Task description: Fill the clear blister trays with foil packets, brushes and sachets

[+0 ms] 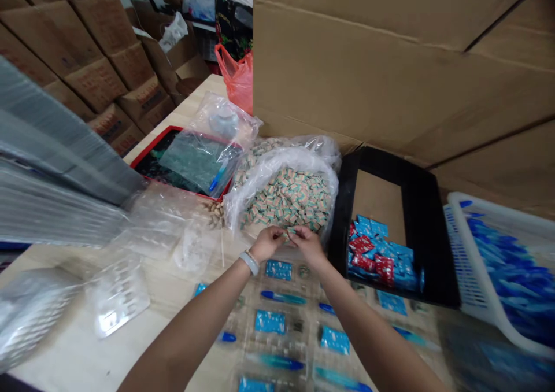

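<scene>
My left hand and my right hand meet at the mouth of a clear plastic bag full of small green-and-tan packets. Both hands have their fingers pinched together on a few of these packets. A pale band sits on my left wrist. Just below my hands lie clear blister trays holding blue sachets and blue pens in their pockets.
A black tray with blue and red sachets stands to the right, then a white basket of blue pens. A red-rimmed tray under clear bags lies at the back left. Stacked empty blister trays and cardboard boxes surround the table.
</scene>
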The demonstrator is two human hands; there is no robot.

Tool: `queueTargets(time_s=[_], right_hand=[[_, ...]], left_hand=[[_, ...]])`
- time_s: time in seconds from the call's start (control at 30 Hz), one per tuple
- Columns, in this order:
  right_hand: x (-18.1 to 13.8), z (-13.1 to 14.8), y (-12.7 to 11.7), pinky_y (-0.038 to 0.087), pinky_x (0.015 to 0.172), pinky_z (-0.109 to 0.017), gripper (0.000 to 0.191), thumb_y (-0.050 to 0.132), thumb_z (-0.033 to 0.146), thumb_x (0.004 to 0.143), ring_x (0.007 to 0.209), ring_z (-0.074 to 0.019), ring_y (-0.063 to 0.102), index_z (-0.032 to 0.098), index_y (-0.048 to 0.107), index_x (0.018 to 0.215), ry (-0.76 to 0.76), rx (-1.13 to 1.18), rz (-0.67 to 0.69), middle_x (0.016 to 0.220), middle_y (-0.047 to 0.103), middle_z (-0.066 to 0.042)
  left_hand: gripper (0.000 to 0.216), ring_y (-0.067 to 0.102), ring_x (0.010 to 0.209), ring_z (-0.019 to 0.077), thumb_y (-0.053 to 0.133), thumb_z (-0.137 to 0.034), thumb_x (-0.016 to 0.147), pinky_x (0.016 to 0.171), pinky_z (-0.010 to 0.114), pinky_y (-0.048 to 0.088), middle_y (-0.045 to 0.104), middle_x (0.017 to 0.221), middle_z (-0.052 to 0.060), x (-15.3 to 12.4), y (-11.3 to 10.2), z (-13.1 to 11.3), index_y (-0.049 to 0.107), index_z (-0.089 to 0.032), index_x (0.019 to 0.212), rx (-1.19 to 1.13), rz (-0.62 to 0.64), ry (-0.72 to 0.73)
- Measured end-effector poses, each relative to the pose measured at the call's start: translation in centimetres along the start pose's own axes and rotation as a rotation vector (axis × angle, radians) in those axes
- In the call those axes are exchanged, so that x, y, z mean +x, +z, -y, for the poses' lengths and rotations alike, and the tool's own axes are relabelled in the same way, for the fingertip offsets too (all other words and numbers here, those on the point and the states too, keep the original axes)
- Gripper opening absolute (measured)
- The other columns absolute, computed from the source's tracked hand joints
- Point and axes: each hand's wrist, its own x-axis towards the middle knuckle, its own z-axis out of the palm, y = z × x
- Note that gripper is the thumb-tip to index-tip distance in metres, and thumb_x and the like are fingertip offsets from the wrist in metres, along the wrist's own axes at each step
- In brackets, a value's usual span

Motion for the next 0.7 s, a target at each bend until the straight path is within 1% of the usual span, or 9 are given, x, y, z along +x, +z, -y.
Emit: queueTargets(time_s=[0.03, 0.13, 0.27, 0.37, 0.47, 0.6, 0.7], right_hand=[[-0.1, 0.0, 0.0, 0.035, 0.047, -0.024, 0.035, 0.070, 0.040, 0.045, 0.048, -0.0105, 0.045, 0.018, 0.056, 0.069, -0.006, -0.001, 0.019, 0.052, 0.051, 0.005], [-0.3, 0.3, -0.3, 0.037, 0.051, -0.024, 0.035, 0.070, 0.038, 0.046, 0.051, -0.0109, 0.048, 0.018, 0.058, 0.072, 0.004, 0.016, 0.047, 0.055, 0.054, 0.004], [-0.5, 0.8, -0.9, 0.039, 0.054, -0.025, 0.037, 0.072, 0.036, 0.044, 0.051, -0.0103, 0.049, 0.018, 0.059, 0.074, 0.092, 0.066, 0.031, 0.058, 0.057, 0.004], [-0.7, 1.3, -0.8, 0.041, 0.056, -0.026, 0.039, 0.073, 0.035, 0.043, 0.053, -0.0112, 0.051, 0.018, 0.061, 0.075, 0.140, 0.097, 0.043, 0.060, 0.059, 0.003], [-0.9, 1.8, -0.4, 0.041, 0.056, -0.026, 0.038, 0.074, 0.034, 0.044, 0.053, -0.0109, 0.052, 0.017, 0.062, 0.076, 0.162, 0.144, 0.097, 0.060, 0.060, 0.002], [-1.1, 1.8, 0.2, 0.041, 0.056, -0.026, 0.042, 0.074, 0.034, 0.044, 0.053, -0.0102, 0.052, 0.018, 0.062, 0.081, 0.196, 0.234, 0.156, 0.063, 0.060, 0.001], [-0.9, 1.3, 0.1, 0.041, 0.054, -0.026, 0.036, 0.071, 0.038, 0.047, 0.053, -0.0108, 0.051, 0.017, 0.061, 0.075, 0.164, 0.158, 0.160, 0.062, 0.059, 0.001]], left_hand=[[0.016, 0.052, 0.068, 0.0130, 0.055, -0.018, 0.066, 0.065, 0.024, 0.040, 0.063, 0.074, 0.005, 0.0, -0.1, 0.0, 0.064, -0.011, 0.077, -0.017, -0.003, -0.011], [0.023, 0.046, 0.056, 0.0094, 0.058, -0.025, 0.064, 0.055, 0.022, 0.037, 0.062, 0.069, 0.003, -0.1, -0.7, 0.4, 0.065, -0.010, 0.080, -0.132, 0.031, -0.101], [0.033, 0.041, 0.052, 0.0070, 0.064, -0.033, 0.058, 0.052, 0.020, 0.033, 0.060, 0.068, 0.002, 0.0, -1.7, 1.3, 0.064, -0.010, 0.083, -0.253, 0.018, -0.161], [0.036, 0.040, 0.052, 0.0068, 0.065, -0.034, 0.057, 0.051, 0.020, 0.032, 0.060, 0.068, 0.002, 0.1, -2.2, 1.5, 0.065, -0.010, 0.083, -0.231, 0.046, -0.180], [0.034, 0.040, 0.053, 0.0069, 0.064, -0.033, 0.058, 0.051, 0.020, 0.032, 0.060, 0.069, 0.002, 0.1, -2.3, 1.4, 0.065, -0.011, 0.084, -0.198, 0.079, -0.174], [0.034, 0.047, 0.059, 0.0089, 0.063, -0.030, 0.061, 0.055, 0.021, 0.035, 0.063, 0.076, 0.004, 0.0, -2.0, 1.0, 0.064, -0.011, 0.089, -0.219, 0.113, -0.170], [0.031, 0.051, 0.064, 0.0112, 0.059, -0.027, 0.066, 0.059, 0.023, 0.038, 0.064, 0.080, 0.005, 0.0, -1.9, 1.0, 0.063, -0.012, 0.092, -0.163, 0.142, -0.157]])
